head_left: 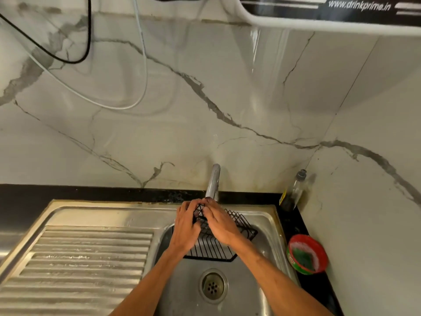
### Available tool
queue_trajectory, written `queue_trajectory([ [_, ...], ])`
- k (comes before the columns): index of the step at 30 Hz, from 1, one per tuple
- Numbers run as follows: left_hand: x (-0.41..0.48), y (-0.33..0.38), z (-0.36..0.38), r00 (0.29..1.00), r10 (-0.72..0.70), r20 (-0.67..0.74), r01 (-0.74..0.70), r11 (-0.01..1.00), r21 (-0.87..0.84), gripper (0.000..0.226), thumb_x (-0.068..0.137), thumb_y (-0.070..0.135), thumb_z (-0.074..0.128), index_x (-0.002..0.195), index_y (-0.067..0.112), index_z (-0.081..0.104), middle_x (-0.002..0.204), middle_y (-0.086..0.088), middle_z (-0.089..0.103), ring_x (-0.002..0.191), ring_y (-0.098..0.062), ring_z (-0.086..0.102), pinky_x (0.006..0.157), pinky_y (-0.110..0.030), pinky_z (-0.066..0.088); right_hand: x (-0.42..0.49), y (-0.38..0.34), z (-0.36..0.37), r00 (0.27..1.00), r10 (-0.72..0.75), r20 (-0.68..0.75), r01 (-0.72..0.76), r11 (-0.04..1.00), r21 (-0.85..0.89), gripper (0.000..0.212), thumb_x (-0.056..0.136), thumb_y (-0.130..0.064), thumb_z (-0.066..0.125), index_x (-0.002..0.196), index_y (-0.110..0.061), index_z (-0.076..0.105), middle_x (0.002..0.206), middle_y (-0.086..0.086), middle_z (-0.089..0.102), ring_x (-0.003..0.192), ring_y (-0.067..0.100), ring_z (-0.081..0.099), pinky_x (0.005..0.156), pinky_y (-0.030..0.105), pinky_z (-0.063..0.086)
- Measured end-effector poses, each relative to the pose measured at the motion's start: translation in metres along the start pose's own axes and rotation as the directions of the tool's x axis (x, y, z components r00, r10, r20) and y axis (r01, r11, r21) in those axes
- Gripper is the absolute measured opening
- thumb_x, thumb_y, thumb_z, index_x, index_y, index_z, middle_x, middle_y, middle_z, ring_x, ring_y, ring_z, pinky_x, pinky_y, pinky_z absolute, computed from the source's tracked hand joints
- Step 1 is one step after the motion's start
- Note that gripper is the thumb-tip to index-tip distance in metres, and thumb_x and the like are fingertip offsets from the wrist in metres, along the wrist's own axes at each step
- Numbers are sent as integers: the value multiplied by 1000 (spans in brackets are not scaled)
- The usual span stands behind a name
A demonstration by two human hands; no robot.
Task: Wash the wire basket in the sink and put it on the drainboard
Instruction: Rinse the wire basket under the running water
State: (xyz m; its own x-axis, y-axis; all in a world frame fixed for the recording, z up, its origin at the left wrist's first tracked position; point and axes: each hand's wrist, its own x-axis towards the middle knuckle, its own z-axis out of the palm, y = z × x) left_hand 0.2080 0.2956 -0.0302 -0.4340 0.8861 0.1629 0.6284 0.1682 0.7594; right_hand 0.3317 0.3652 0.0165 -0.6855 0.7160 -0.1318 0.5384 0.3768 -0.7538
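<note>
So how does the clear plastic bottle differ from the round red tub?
The clear plastic bottle is tall, narrow and grey-capped; the round red tub is low, wide and open. The bottle stands in the back corner; the tub sits nearer the person. The bottle looks dark low down; the tub holds a green pad. Both rest on the black counter right of the steel sink.

The white appliance point(296, 22) at the top right carries "www.drinkprime.in" in white letters on its black panel point(284, 8). Print on the bottle point(293, 192) and red tub point(292, 258) is illegible (too small).
</note>
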Motion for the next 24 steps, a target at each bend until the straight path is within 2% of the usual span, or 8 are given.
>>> queue_trajectory([
  [2,-2,3,-1,1000,-9,9,9,1000,-6,64,76,15,43,137,30,51,132,0,56,123,-17,46,105,-37,39,1,9,-3,999,50,-5,-50,998,50,52,106,-51,18,154,-36,27,163,-10,21,150,9,17,123,40,14],
  [4,-2,9,-3,1000,-18,12,18,1000,-16,67,73,13,44,138,28,52,132,-3,54,123,-19,45,105,-37,38,1,9,-5,994,111,-2,-111,990,83,52,106,-51,20,154,-35,26,163,-8,21,149,13,21,122,44,17],
  [8,4,9,-9,1000,-15,-9,15,999,-52,68,72,10,43,137,26,53,132,-4,56,124,-22,46,105,-39,39,3,-1,-4,998,-16,-58,15,1000,-10,45,109,-39,22,150,-29,37,161,-6,27,149,12,21,121,38,11],
  [10,-2,8,-6,999,-29,14,29,998,-50,68,72,10,45,137,27,52,132,-3,55,124,-21,46,106,-39,39,1,8,-4,1000,25,-13,-25,999,22,47,107,-44,21,151,-31,35,161,-6,27,149,12,21,123,39,9],
  [12,-11,7,0,999,-28,17,28,999,-35,67,72,10,47,136,28,51,131,-3,55,122,-21,46,104,-39,40,0,14,0,998,69,15,-69,997,33,51,106,-49,20,153,-33,30,163,-5,23,150,15,20,123,45,14],
  [16,-9,4,-4,999,-32,-20,31,997,-65,63,74,11,43,135,25,51,127,-3,56,118,-20,48,103,-41,43,3,0,7,1000,-11,13,12,1000,-29,52,107,-44,20,156,-28,23,165,-4,18,150,14,18,121,41,16],
  [20,-12,9,-9,999,-37,-11,36,995,-92,65,75,7,48,138,24,51,134,-3,54,126,-19,44,103,-32,35,5,15,-1,999,33,29,-34,999,30,51,107,-45,22,156,-31,23,164,-5,20,149,15,21,121,42,19],
  [24,-18,6,-8,998,-52,-25,49,992,-115,67,73,7,47,138,24,51,137,-3,54,128,-17,44,104,-30,32,1,24,5,1000,20,19,-17,991,-132,51,108,-42,17,157,-27,20,165,-5,14,151,11,9,122,34,4],
])
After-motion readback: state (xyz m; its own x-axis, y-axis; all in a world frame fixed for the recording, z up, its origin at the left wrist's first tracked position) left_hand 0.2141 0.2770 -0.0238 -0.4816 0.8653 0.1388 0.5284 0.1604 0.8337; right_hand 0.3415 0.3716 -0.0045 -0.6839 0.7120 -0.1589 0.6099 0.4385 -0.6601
